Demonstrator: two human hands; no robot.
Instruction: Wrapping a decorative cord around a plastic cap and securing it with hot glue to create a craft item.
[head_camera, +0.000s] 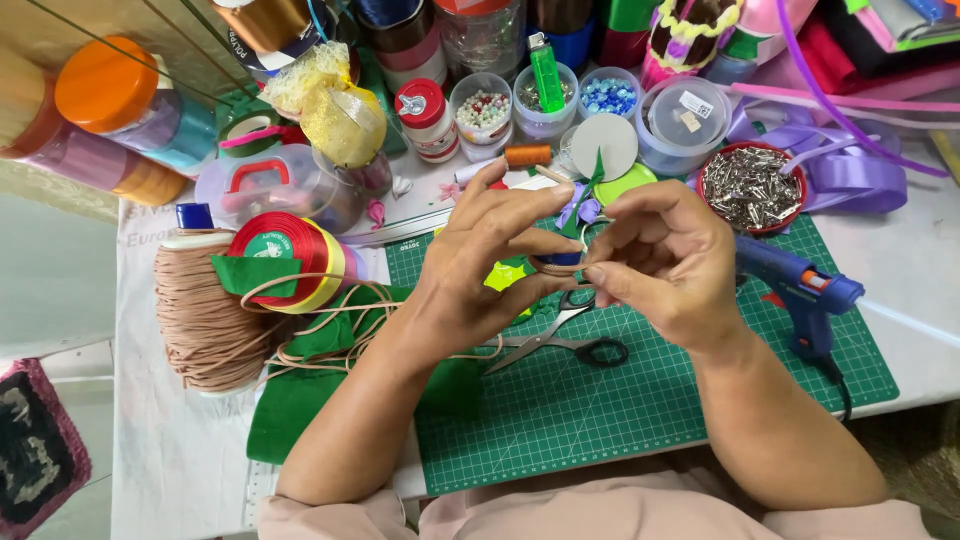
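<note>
Tan cord (552, 268) at frame centre, pinched between fingertips of left hand (470, 270) and right hand (665, 262), both grasping it above green cutting mat (640, 400). Cord trails left to spool (200, 320). Scissors (570, 335) lie on mat just below hands. Blue glue gun (800, 290) right of right hand.

Scissors (565, 340) on mat (640, 420) (glue gun (795, 290) right)

Tan cord (556, 268) looped between pinching fingers (560, 243)
</note>
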